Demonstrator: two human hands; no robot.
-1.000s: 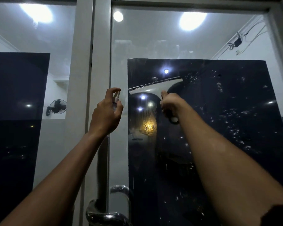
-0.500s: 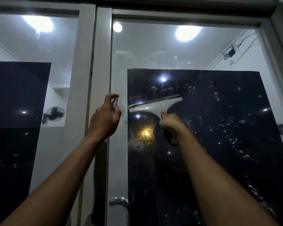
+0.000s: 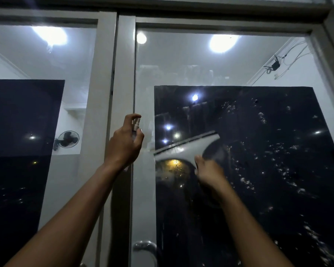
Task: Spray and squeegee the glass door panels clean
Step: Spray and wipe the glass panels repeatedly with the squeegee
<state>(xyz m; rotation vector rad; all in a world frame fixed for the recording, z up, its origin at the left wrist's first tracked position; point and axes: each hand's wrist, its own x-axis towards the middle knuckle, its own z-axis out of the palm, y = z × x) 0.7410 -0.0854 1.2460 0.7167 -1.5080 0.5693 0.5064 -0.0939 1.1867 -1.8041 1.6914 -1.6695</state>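
Grey squeegee (image 3: pixel 187 149): gripped at its handle by right hand (image 3: pixel 207 173), fingers curled round; blade tilted, pressed on right glass panel (image 3: pixel 258 151).
Left hand (image 3: pixel 124 147): wrapped round small spray bottle (image 3: pixel 136 125), forefinger on top, just left of the squeegee, in front of door frame (image 3: pixel 123 83).
Droplets (image 3: pixel 278 157): right of the squeegee, unwiped.
Risk: likely streaks if the tilted blade lifts; overspray onto the frame.
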